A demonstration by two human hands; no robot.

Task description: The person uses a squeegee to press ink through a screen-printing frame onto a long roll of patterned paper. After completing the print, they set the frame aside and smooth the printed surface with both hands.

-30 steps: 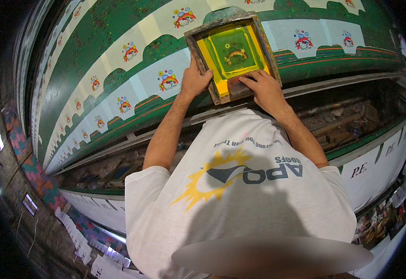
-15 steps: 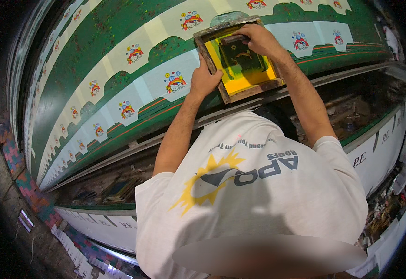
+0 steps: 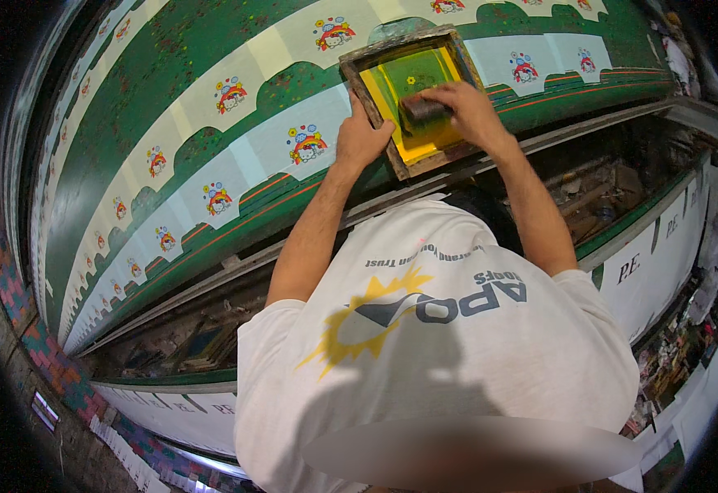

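Note:
A wooden screen-printing frame (image 3: 367, 62) lies on the long green table, its mesh smeared with yellow ink (image 3: 416, 150). My left hand (image 3: 362, 140) is closed round the frame's left side, with the thumb over the rim. Inside the frame, my right hand (image 3: 475, 115) grips a dark squeegee (image 3: 424, 109) by its upper edge and holds it against the mesh, around the middle. Greenish, thinly inked mesh (image 3: 408, 70) shows beyond the squeegee. To the left of the frame lies a pale blue cut sheet (image 3: 326, 123) with a colourful rainbow-and-character print. Whatever is under the frame is mostly hidden.
Rows of printed pale sheets (image 3: 231, 94) curve along the green table (image 3: 203, 57). More printed sheets (image 3: 525, 70) lie right of the frame. A rail (image 3: 540, 149) runs along the table's near edge, above a cluttered shelf (image 3: 597, 193).
My right hand has drawn the squeegee from the frame's far end toward me, to about mid-mesh. My left hand stays on the frame's left side.

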